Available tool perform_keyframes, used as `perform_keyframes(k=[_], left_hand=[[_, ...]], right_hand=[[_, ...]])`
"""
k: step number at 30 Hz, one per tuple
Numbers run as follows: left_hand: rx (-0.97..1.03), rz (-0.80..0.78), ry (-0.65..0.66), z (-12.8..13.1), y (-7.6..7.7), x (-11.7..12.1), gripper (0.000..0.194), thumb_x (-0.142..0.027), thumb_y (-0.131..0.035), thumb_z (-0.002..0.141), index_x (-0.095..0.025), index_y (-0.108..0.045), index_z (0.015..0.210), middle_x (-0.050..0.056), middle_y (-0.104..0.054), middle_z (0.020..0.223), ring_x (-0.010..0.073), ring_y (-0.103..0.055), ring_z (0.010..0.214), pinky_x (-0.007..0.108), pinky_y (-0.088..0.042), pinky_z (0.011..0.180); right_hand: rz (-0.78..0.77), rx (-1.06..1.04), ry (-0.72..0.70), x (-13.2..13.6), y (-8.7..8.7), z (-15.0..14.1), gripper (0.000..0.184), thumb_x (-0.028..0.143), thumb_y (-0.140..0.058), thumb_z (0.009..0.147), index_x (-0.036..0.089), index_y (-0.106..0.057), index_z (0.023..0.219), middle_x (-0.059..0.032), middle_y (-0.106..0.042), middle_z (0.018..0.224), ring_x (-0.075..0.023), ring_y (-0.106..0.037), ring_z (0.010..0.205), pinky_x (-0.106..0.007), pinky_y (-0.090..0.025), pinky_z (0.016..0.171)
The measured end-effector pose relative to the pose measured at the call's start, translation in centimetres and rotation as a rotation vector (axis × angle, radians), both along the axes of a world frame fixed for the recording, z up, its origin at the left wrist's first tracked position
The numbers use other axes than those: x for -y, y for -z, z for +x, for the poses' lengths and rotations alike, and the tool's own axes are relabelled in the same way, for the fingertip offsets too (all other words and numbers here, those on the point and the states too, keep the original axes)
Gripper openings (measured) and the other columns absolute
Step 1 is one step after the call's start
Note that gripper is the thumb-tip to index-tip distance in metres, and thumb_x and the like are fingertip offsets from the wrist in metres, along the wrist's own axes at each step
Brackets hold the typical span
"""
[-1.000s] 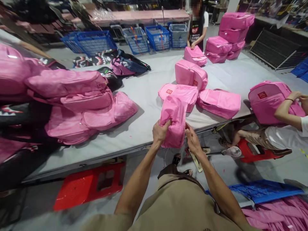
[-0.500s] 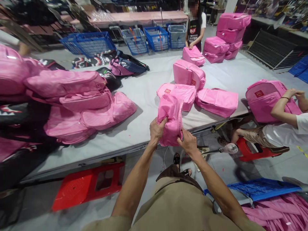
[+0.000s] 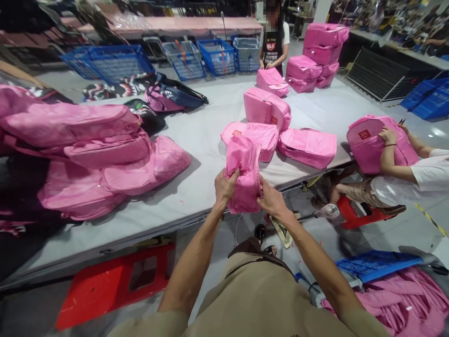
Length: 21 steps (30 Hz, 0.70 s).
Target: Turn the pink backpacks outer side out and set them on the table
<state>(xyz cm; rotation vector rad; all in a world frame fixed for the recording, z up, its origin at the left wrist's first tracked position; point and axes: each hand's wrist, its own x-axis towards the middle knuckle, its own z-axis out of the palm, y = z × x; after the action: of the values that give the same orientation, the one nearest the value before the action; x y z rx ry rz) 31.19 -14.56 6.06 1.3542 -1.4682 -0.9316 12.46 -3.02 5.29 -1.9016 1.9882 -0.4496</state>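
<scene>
Between my two hands a pink backpack is held up at the table's front edge, its fabric bunched at the top. My left hand is closed on its left side, the thumb pressing into the fabric. On the other side, my right hand grips the edge near the zipper seam; some of its fingers are hidden behind the bag. Just beyond lies another pink bag with a red label. To the right of that rests a pink bag on its side.
Pink and black bags are heaped on the left of the white table. A seated co-worker handles a pink backpack at right; another person stands at the far side. Below are a red stool and a blue basket.
The view has turned slightly right, so most things sit further left. My hands keep hold of the backpack. The seated co-worker's hands have moved apart, one onto the front of their bag.
</scene>
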Motion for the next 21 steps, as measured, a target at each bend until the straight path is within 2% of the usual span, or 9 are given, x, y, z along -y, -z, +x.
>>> perform_keyframes(k=[4, 7, 10, 13, 15, 16, 18, 21], left_hand=[[-0.002, -0.005, 0.012, -0.1, 0.1, 0.2, 0.041, -0.062, -0.079, 0.09, -0.02, -0.081, 0.093, 0.002, -0.072, 0.08, 0.0217, -0.061, 0.076, 0.032, -0.046, 0.075], [0.009, -0.007, 0.02, 0.1, -0.3, 0.2, 0.042, -0.061, -0.079, 0.089, -0.02, -0.079, 0.087, 0.0, -0.069, 0.076, 0.0206, -0.06, 0.075, 0.032, -0.042, 0.072], [-0.004, 0.008, 0.066, 0.4, -0.9, 0.1, 0.041, -0.059, -0.081, 0.088, -0.018, -0.082, 0.092, 0.002, -0.074, 0.08, 0.0218, -0.064, 0.079, 0.031, -0.043, 0.072], [-0.015, 0.016, 0.099, 1.1, -1.3, 0.1, 0.041, -0.059, -0.081, 0.088, -0.019, -0.082, 0.093, 0.002, -0.076, 0.081, 0.0229, -0.066, 0.08, 0.031, -0.045, 0.072], [0.008, 0.012, 0.107, 1.9, -1.3, 0.3, 0.04, -0.06, -0.08, 0.089, -0.019, -0.08, 0.087, 0.001, -0.072, 0.075, 0.0222, -0.063, 0.076, 0.031, -0.043, 0.07], [0.02, 0.013, 0.108, 2.5, -1.3, 0.5, 0.04, -0.06, -0.08, 0.089, -0.02, -0.079, 0.086, 0.001, -0.071, 0.074, 0.0221, -0.061, 0.075, 0.031, -0.042, 0.069], [0.028, 0.028, 0.089, 4.0, -1.0, 1.0, 0.04, -0.06, -0.081, 0.088, -0.019, -0.081, 0.088, 0.002, -0.073, 0.076, 0.0229, -0.062, 0.077, 0.033, -0.043, 0.071], [0.002, 0.059, 0.03, 6.0, -0.6, 1.5, 0.04, -0.057, -0.083, 0.084, -0.019, -0.084, 0.094, 0.003, -0.078, 0.081, 0.0247, -0.065, 0.083, 0.034, -0.045, 0.075]], right_hand=[[0.017, 0.046, 0.085, -0.4, 1.9, 1.2, 0.094, 0.014, -0.057, 0.093, 0.02, -0.031, 0.184, -0.0123, -0.075, 0.153, -0.0303, -0.075, 0.133, -0.037, -0.06, 0.103], [-0.116, 0.016, 0.146, -0.3, 3.0, 1.3, 0.086, 0.017, -0.058, 0.094, 0.017, -0.042, 0.179, -0.0136, -0.081, 0.142, -0.0292, -0.079, 0.122, -0.035, -0.06, 0.1], [-0.284, -0.039, 0.142, 0.1, 3.4, 0.8, 0.079, 0.022, -0.063, 0.096, 0.017, -0.052, 0.174, -0.0128, -0.085, 0.13, -0.0274, -0.079, 0.108, -0.033, -0.06, 0.093], [-0.39, -0.064, 0.042, 0.8, 3.1, 0.1, 0.058, 0.028, -0.062, 0.102, 0.019, -0.069, 0.16, -0.0119, -0.086, 0.115, -0.0256, -0.077, 0.099, -0.031, -0.057, 0.089], [-0.422, 0.007, 0.05, 1.5, 3.2, -0.7, 0.041, 0.033, -0.058, 0.108, 0.02, -0.081, 0.14, -0.0113, -0.085, 0.105, -0.0233, -0.076, 0.095, -0.03, -0.054, 0.087], [-0.423, 0.078, 0.111, 1.8, 3.5, -1.2, 0.036, 0.037, -0.057, 0.11, 0.02, -0.083, 0.128, -0.0104, -0.084, 0.101, -0.022, -0.075, 0.092, -0.029, -0.052, 0.086], [-0.366, 0.318, 0.371, 2.0, 4.9, -2.2, 0.034, 0.048, -0.061, 0.109, 0.021, -0.08, 0.103, -0.0061, -0.08, 0.088, -0.0196, -0.069, 0.084, -0.028, -0.048, 0.079], [-0.091, 0.822, 0.852, 0.9, 8.6, -2.6, 0.043, 0.06, -0.073, 0.095, 0.024, -0.058, 0.076, 0.0019, -0.062, 0.063, -0.0174, -0.057, 0.069, -0.026, -0.043, 0.066]])
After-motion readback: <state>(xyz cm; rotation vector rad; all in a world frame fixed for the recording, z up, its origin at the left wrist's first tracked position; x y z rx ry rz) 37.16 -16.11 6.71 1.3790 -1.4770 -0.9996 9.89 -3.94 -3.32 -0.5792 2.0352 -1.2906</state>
